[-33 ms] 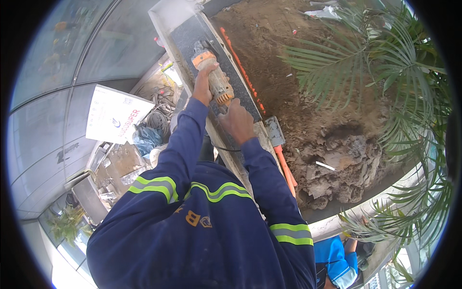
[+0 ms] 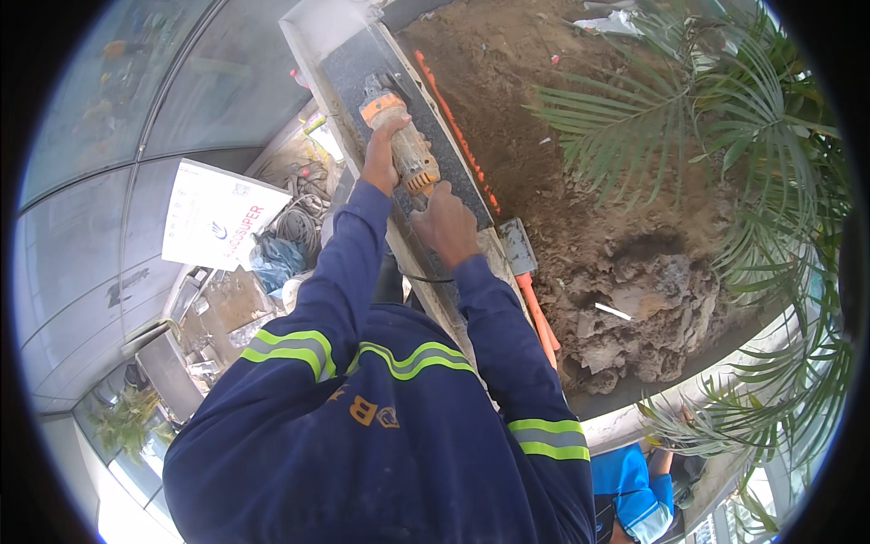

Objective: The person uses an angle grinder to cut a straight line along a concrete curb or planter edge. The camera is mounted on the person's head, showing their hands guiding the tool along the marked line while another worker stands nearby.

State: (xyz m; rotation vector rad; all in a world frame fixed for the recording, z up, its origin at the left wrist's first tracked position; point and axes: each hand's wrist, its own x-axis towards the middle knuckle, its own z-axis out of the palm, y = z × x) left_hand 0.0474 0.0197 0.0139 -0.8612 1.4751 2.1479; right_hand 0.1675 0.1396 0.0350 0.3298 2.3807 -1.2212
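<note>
A dusty orange angle grinder [image 2: 405, 154] lies along a dark stone slab [image 2: 355, 56] on top of the planter wall, its head pointing away from me. My left hand [image 2: 383, 154] is closed around the middle of its body. Behind it, my right hand [image 2: 447, 225] grips the grinder's narrow rear end. The grinder's disc and its contact with the slab cannot be made out. A dark cord [image 2: 426, 280] shows below my right hand.
Right of the slab lie soil [image 2: 507, 100], an orange strip [image 2: 458, 136] and a flat grey tool with an orange handle [image 2: 539, 322]. Palm fronds [image 2: 625, 118] hang over the soil. At left stand a white printed board [image 2: 213, 213] and coiled hose [image 2: 299, 222]. Someone in blue [image 2: 634, 490] is at lower right.
</note>
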